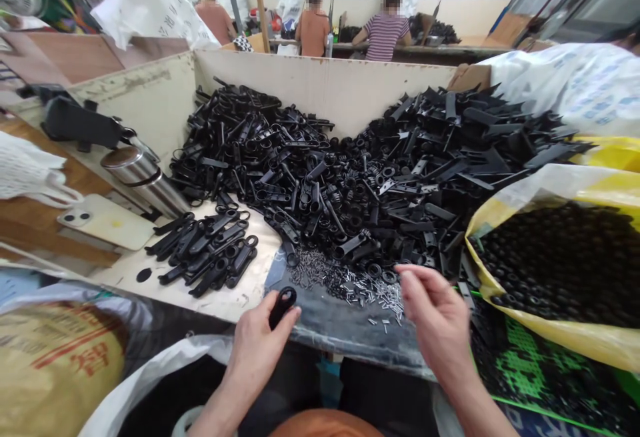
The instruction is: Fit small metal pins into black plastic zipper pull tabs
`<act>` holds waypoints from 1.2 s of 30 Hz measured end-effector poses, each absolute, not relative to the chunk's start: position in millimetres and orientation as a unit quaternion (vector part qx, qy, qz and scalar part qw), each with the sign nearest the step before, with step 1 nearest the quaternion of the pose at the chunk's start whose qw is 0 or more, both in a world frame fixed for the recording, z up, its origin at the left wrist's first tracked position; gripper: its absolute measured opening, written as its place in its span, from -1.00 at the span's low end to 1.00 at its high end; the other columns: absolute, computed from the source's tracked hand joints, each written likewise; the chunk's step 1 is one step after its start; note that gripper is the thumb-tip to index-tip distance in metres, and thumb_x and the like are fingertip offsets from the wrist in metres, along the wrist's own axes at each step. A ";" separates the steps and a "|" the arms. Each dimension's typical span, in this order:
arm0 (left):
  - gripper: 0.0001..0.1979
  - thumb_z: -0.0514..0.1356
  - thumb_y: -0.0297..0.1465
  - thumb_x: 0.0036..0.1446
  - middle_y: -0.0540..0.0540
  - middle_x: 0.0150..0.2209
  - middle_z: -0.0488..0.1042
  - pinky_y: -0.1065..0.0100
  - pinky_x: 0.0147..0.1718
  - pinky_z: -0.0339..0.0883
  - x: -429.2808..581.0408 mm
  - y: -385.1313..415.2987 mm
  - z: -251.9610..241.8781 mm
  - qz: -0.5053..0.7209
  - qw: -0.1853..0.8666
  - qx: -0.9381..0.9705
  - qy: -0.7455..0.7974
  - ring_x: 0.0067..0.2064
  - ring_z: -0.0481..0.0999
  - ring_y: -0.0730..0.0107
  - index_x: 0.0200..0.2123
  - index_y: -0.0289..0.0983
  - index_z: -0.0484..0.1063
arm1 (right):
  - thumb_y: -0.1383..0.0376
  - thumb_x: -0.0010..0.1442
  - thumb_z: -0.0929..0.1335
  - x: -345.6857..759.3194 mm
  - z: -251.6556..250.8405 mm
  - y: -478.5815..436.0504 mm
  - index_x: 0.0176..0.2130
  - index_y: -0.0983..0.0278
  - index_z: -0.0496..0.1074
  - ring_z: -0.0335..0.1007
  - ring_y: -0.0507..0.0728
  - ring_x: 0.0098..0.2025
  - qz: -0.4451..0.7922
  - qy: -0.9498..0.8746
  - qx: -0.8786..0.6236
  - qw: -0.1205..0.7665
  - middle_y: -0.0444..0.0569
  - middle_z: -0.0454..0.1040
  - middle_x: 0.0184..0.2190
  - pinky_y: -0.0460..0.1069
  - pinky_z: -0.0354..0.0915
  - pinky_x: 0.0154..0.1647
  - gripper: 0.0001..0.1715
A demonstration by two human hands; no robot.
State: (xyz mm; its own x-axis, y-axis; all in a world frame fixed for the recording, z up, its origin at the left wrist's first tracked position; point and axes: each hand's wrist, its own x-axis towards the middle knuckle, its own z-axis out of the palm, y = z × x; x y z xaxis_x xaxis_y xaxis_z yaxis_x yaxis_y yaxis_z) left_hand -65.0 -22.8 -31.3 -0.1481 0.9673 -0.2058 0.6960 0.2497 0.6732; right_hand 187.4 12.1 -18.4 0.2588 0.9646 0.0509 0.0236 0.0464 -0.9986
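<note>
My left hand (261, 335) grips a black plastic part with a ring-shaped end (283, 305), held upright over the table's front edge. The fingers wrap round it, so its lower end is hidden. My right hand (434, 317) hovers by the small metal pins (383, 292), thumb and fingertips pinched together. Whatever sits between those fingertips is too small or blurred to make out. Tiny dark springs or screws (311, 269) lie to the left of the pins. Behind them rises a large heap of black plastic parts (305, 177).
Similar ring-ended parts (213, 247) lie grouped on the left. Beside them are a phone (107, 221) and a steel flask (145, 180). At right stands a yellow bag (540, 320) of small black pieces. White panels (325, 87) enclose the back; several people sit beyond.
</note>
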 end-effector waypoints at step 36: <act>-0.50 0.44 -0.01 -0.09 0.26 -0.64 0.03 0.55 -0.67 -0.25 -43.7 -36.4 -29.1 0.449 0.638 0.201 0.592 -0.64 -0.07 0.67 -0.32 -0.28 0.43 | 0.45 0.38 0.29 143.6 -37.1 38.9 -0.30 0.25 0.46 0.51 0.09 -0.37 0.109 -0.887 -0.447 0.034 -0.05 0.51 -0.32 -0.07 0.15 -0.45 -0.77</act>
